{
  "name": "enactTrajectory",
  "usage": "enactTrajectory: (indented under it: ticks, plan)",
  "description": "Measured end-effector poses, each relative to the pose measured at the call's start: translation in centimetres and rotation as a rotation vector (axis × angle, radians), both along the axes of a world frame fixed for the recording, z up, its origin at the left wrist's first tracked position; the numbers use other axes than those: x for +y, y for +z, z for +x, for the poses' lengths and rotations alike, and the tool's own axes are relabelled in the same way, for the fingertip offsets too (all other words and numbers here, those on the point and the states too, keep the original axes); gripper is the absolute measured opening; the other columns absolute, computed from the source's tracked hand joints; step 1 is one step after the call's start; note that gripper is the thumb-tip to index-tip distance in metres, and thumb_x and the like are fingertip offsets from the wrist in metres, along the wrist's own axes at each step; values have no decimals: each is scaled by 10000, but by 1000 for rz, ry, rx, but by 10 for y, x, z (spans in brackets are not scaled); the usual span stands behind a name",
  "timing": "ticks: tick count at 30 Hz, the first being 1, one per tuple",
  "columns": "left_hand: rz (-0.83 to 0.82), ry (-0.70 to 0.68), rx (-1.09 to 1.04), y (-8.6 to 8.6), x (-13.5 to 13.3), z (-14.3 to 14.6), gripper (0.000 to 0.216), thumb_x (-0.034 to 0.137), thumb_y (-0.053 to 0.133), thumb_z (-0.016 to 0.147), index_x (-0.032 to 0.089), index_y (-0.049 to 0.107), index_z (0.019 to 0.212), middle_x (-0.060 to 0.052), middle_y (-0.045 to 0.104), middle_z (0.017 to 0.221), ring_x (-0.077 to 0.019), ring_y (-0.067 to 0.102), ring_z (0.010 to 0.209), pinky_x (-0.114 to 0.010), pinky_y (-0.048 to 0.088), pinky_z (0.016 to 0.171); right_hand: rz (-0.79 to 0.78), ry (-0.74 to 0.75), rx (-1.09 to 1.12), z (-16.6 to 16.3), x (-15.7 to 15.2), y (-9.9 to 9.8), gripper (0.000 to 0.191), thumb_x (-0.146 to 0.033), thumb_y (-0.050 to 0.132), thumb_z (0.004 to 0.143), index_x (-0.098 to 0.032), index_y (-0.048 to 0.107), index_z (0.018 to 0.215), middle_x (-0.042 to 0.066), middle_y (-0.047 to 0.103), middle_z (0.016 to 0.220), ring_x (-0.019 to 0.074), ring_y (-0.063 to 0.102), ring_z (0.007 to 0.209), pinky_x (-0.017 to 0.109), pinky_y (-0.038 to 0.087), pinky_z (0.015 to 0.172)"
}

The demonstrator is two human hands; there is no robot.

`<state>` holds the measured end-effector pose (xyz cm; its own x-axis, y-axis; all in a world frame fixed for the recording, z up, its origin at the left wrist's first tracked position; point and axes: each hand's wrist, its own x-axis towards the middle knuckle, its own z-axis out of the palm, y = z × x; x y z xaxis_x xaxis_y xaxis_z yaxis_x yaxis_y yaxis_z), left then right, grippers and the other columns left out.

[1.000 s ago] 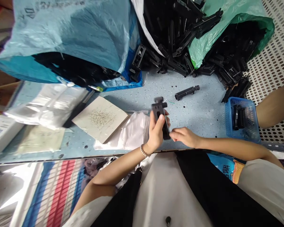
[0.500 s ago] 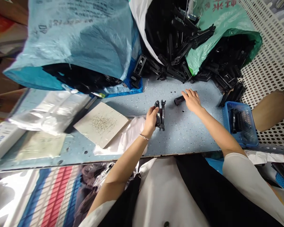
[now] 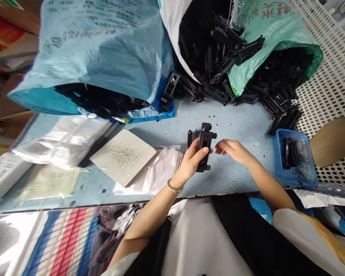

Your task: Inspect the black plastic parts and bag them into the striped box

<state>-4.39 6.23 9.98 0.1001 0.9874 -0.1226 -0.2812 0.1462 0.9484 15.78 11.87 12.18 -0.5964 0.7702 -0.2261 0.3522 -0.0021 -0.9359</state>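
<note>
My left hand (image 3: 191,161) is closed round black plastic parts (image 3: 203,147) and holds them upright just above the blue speckled table (image 3: 241,119). A bead bracelet sits on that wrist. My right hand (image 3: 232,151) hovers just right of the parts with its fingers pointing at them. Motion smears those fingers, and I make out nothing in them.
Piles of black plastic parts (image 3: 215,57) spill from a white bag and a green bag (image 3: 264,34) at the back. A large blue bag (image 3: 103,50) lies back left. A blue basket (image 3: 294,157) holds a black part at right. A board with small metal pieces (image 3: 123,155) and clear plastic bags (image 3: 161,168) lie left.
My right hand reached out to the loose black piece on the table and came back beside my left hand. That piece is gone from the table. My left hand has lifted its parts slightly.
</note>
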Motion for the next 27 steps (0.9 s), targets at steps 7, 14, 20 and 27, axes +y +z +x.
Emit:
enactTrajectory:
  ticks: [7, 14, 20, 27]
  plan:
    - [-60, -21, 60, -5, -9, 9, 504, 584, 687, 864, 196, 601, 1174, 7, 629, 762, -138, 567, 641, -260, 474, 580, 268, -155, -32, -9, 6, 22, 422, -602, 463, 1008, -231, 495, 809, -32, 474, 672, 131, 442, 610, 280, 370, 595]
    - [-299, 135, -218, 0, 2, 1, 478, 626, 740, 781, 179, 645, 919, -12, 648, 758, -116, 578, 567, -238, 478, 509, 520, 118, -135, -18, -24, 1, 377, -519, 404, 1059, -218, 555, 890, 19, 594, 780, 169, 533, 720, 300, 411, 651]
    - [-549, 98, -374, 2, 2, 0, 463, 531, 819, 746, 132, 706, 952, -28, 686, 749, -106, 607, 540, -213, 462, 461, 1301, 395, -348, -27, -45, -7, 274, -350, 519, 1033, -201, 605, 820, 64, 620, 793, 212, 512, 767, 340, 352, 622]
    - [-824, -116, -432, 3, -7, 9, 356, 475, 769, 827, 154, 639, 741, -14, 621, 608, -133, 583, 494, -253, 495, 466, 1232, 526, -229, -26, -39, -3, 333, -366, 510, 1018, -214, 565, 727, 24, 536, 664, 182, 447, 662, 328, 300, 579]
